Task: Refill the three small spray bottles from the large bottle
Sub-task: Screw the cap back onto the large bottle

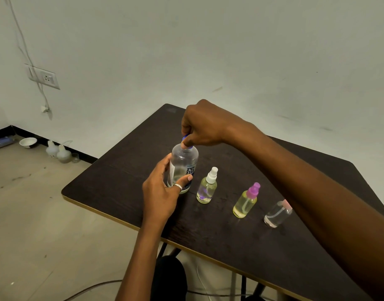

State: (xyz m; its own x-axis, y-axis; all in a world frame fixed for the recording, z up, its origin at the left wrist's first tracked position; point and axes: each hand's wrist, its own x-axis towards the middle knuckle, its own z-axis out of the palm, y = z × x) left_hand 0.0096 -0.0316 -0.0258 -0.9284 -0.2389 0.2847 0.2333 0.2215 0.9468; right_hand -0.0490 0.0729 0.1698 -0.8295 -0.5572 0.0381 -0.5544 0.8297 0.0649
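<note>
The large clear bottle [183, 165] with a white label stands upright on the dark table [121, 181]. My left hand [162, 192] grips its body from the left. My right hand [199, 124] reaches across from the right and pinches its blue cap [184, 138] at the top. To the right stand three small spray bottles in a row: one with a white sprayer [207, 186] and yellowish liquid, one with a purple sprayer [247, 200] and yellow liquid, and a clear one with a pink top [278, 213], partly hidden by my right forearm.
The table's front edge runs diagonally toward me, with its legs and cables below. On the floor by the wall sit a white bowl [28, 142], two pale jugs [57, 151] and a small glass [75, 157]. A wall socket [44, 78] has a cord hanging.
</note>
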